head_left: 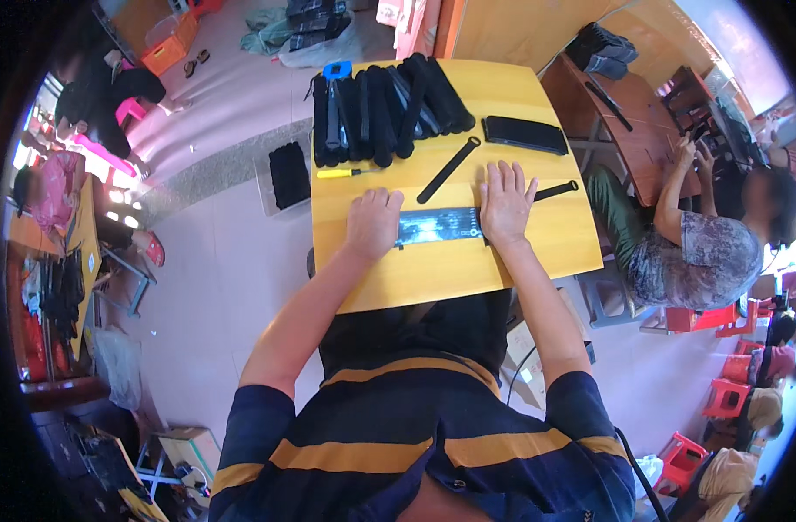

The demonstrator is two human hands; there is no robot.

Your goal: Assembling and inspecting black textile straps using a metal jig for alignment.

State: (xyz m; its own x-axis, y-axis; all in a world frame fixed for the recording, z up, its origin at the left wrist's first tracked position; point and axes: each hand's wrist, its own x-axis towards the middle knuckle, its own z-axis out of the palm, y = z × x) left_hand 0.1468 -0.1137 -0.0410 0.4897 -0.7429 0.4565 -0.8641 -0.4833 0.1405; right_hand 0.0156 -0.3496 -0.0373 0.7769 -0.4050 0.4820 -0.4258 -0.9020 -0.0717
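A shiny clear plastic sleeve point(439, 226), with something dark inside or beneath it, lies flat across the yellow table in front of me. My left hand point(374, 224) is closed at its left end, fingers curled down over the edge. Over the right end rests my right hand point(505, 209), flat with fingers stretched out and pointing away from me. One black strap with a looped end point(448, 170) lies slantwise beyond the sleeve. Another black strap point(556, 190) sticks out to the right from beside my right hand; its inner end is hidden.
Bundles of black straps point(381, 113) fill the table's far left, with a blue object point(337, 70) on top. A yellow-handled tool point(337, 173) lies nearby. At far right is a black flat case point(526, 135). A co-worker point(698, 248) sits at a brown table point(624, 122) on the right.
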